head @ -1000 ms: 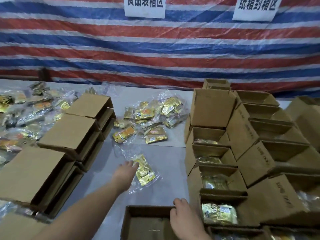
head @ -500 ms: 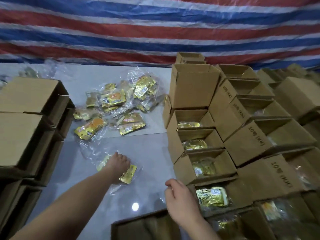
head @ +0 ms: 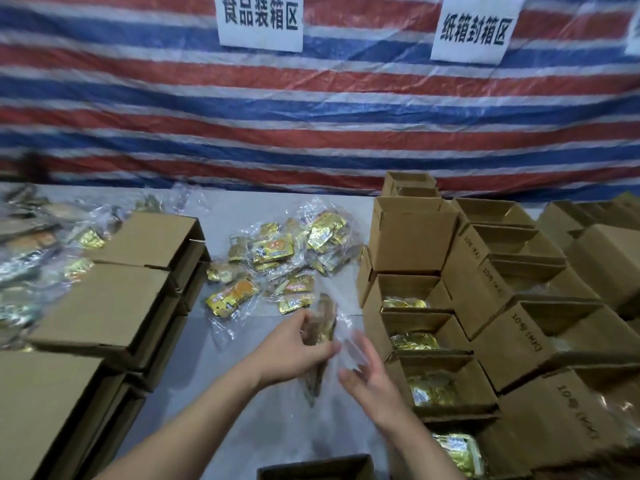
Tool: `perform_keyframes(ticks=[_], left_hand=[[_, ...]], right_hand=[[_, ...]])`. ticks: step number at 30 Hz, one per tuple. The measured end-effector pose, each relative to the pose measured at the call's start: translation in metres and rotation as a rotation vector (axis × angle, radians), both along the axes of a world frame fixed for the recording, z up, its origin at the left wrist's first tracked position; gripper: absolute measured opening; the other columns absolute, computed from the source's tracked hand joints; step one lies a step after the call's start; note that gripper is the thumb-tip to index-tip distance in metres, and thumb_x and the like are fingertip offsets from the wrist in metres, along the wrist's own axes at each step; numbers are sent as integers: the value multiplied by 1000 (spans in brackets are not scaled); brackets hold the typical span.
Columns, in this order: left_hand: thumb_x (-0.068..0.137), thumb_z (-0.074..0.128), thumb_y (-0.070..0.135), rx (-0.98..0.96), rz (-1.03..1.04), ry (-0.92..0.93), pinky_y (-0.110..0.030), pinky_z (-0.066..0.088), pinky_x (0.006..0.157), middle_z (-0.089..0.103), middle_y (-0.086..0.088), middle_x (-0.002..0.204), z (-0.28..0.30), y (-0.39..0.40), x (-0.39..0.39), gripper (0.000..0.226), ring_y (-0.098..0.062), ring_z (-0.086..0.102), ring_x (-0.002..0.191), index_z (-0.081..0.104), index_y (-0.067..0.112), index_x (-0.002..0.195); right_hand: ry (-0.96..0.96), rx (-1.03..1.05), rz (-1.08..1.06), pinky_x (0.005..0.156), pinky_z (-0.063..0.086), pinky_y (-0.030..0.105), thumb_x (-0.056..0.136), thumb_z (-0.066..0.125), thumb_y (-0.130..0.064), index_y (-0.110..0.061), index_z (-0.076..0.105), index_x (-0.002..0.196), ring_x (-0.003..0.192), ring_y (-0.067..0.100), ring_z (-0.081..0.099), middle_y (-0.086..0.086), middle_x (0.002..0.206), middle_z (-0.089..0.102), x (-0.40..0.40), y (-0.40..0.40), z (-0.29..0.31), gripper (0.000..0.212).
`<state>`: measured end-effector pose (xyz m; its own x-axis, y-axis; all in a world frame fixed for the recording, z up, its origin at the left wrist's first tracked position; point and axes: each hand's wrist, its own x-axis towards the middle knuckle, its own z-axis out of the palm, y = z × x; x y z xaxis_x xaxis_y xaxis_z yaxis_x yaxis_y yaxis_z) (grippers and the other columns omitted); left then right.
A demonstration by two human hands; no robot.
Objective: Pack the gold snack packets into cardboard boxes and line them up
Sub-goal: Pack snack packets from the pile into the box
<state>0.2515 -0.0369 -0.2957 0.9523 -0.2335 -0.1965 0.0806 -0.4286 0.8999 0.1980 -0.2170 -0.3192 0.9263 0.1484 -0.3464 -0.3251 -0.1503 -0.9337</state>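
Observation:
My left hand (head: 294,348) grips a gold snack packet (head: 320,329) in a clear plastic bag, lifted off the grey table and blurred by motion. My right hand (head: 363,372) is just right of it, fingers spread and touching the clear plastic. A loose heap of gold packets (head: 277,265) lies on the table beyond the hands. To the right runs a column of open cardboard boxes (head: 429,382), each with gold packets inside. An open box (head: 311,467) shows its rim at the bottom edge, below my hands.
Stacks of flat cardboard boxes (head: 114,299) stand on the left, with more bagged packets (head: 31,258) behind them. Further open boxes (head: 540,327) crowd the right side. A striped tarp (head: 311,116) with white signs hangs behind the table (head: 221,375).
My left hand has lifted the packet off the table and brought it toward the centre. My right hand left the near box's rim and rose to the bag. The camera tilted up.

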Motion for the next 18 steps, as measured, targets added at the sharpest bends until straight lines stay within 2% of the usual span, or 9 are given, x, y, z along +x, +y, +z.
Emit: perform_keyframes(ticks=[2,4,6,9,11,12,14,16,18], left_hand=[[57,76,63,-173,-1,54,-15,52,75,70,17,89,34,-13,-13,59,4,65,81,57,28,101],[54,74,66,-224,-11,68,-27,56,84,69,9,98,55,-25,-27,65,-8,66,92,61,28,105],[57,73,64,-213,2,53,-23,54,79,67,9,94,68,-32,-37,60,-6,62,85,63,26,101],[75,75,52,-139,-22,-12,-22,47,72,62,6,82,77,-31,-48,38,-2,53,70,66,18,90],[83,61,64,-114,-29,-20,-17,44,67,63,12,80,77,-22,-57,48,2,54,67,69,18,92],[84,52,71,-116,17,32,-14,44,66,64,16,84,72,-14,-63,53,4,57,68,69,21,96],[90,45,65,-102,127,125,-9,45,64,63,19,91,47,3,-76,45,7,60,74,65,26,102],[95,51,51,73,164,158,-18,50,80,61,10,97,6,19,-93,34,-4,60,90,63,22,109],[96,54,44,269,129,226,-24,46,95,57,4,114,-37,31,-110,38,-11,56,105,57,20,126]], right_hand=[[-61,109,74,101,48,28,53,81,-74,-25,38,145,129,12,54,-10,137,60,5,-4,22,114],[-122,142,153,96,50,25,61,79,-71,-18,51,133,123,12,60,-8,128,67,6,-6,44,94],[-144,162,182,99,49,25,63,80,-70,-19,55,129,122,12,60,-8,127,67,2,-8,61,87],[-129,194,235,94,50,21,66,87,-51,-16,43,143,123,14,60,-3,131,66,-6,-18,71,95],[-93,178,276,86,52,22,63,87,-42,-13,43,145,115,14,64,0,127,67,-13,-25,70,98],[-76,158,280,83,53,22,59,86,-42,-9,46,142,109,15,67,1,123,69,-18,-27,68,98],[-26,122,251,77,53,21,50,83,-42,-3,56,131,101,17,70,4,112,74,-28,-30,63,95],[33,134,238,70,53,20,46,82,-39,-6,63,121,95,18,72,7,103,76,-39,-31,56,84],[88,109,268,70,53,20,54,83,-34,-11,64,120,93,16,72,5,101,76,-45,-30,51,73]])
